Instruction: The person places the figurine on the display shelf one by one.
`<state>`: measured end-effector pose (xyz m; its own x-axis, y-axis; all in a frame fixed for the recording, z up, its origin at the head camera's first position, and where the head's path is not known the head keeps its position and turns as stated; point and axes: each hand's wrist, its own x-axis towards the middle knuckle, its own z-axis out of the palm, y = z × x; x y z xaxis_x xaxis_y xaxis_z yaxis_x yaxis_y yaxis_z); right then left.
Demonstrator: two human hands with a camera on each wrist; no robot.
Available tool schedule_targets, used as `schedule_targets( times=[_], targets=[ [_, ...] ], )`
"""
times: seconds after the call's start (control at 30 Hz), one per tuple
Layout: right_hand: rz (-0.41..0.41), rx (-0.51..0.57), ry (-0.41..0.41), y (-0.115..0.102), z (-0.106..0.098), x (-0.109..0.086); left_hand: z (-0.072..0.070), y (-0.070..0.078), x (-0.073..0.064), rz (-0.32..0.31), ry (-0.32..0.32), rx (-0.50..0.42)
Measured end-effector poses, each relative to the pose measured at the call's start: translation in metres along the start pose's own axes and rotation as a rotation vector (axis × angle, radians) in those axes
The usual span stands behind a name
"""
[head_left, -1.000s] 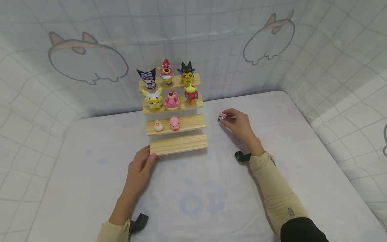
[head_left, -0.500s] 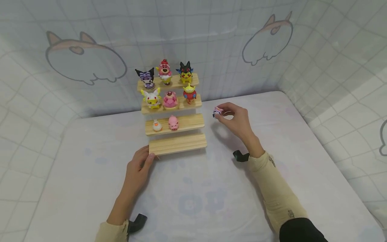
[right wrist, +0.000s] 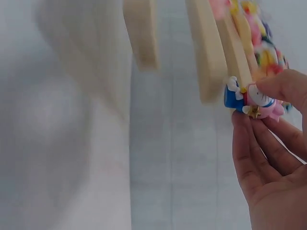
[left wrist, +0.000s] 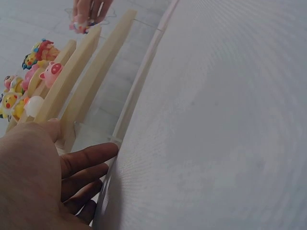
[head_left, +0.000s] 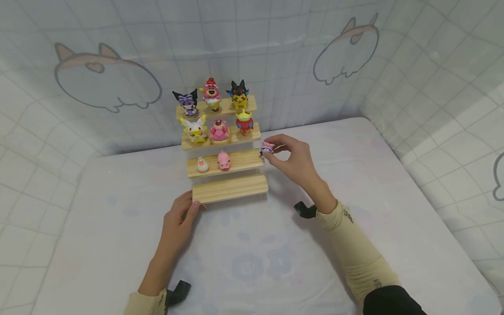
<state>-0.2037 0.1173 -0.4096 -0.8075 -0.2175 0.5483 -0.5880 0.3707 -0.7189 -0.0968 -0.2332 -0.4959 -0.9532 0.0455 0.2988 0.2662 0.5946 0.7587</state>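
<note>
My right hand (head_left: 295,159) pinches a small cat figurine (right wrist: 259,101) between thumb and fingertips. It has a white face, a pink hood and a blue base, and sits right at the right end of the third board. At the lower left, my left hand (head_left: 179,221) holds the end of the lowest board of a four-tier wooden display stand (head_left: 230,189), thumb in front and fingers behind. A clear support (left wrist: 91,136) shows beside those fingers. On the third board stand a white duck figurine (head_left: 202,165) and a pink pig figurine (head_left: 223,162).
Three figurines, including a pink bear (head_left: 219,130), occupy the second board. Three more stand on top, among them a black-eared purple one (head_left: 187,103). A white patterned cloth (head_left: 252,262) covers the table. Behind hangs a grid-patterned curtain (head_left: 236,43).
My right hand has lifted the cat figurine and carried it left, from beside the stand to the third board's right end. My left hand stays at the lowest board.
</note>
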Motion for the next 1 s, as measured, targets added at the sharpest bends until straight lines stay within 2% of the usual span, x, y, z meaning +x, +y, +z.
schedule_targets(
  times=[0.17,0.4,0.73,1.0],
  targets=[
    [-0.014,0.003,-0.059,-0.007,0.015,-0.002,-0.001,0.001,0.000,0.003,0.004,-0.011],
    [-0.004,0.016,-0.079,-0.007,0.020,-0.003,-0.001,0.000,0.000,-0.003,0.001,-0.002],
    [-0.035,-0.061,-0.062,-0.010,0.036,0.000,-0.001,0.003,-0.001,0.001,0.005,-0.006],
    [-0.014,-0.068,-0.046,-0.013,0.042,-0.002,-0.001,0.003,-0.001,-0.007,0.005,-0.005]
  ],
)
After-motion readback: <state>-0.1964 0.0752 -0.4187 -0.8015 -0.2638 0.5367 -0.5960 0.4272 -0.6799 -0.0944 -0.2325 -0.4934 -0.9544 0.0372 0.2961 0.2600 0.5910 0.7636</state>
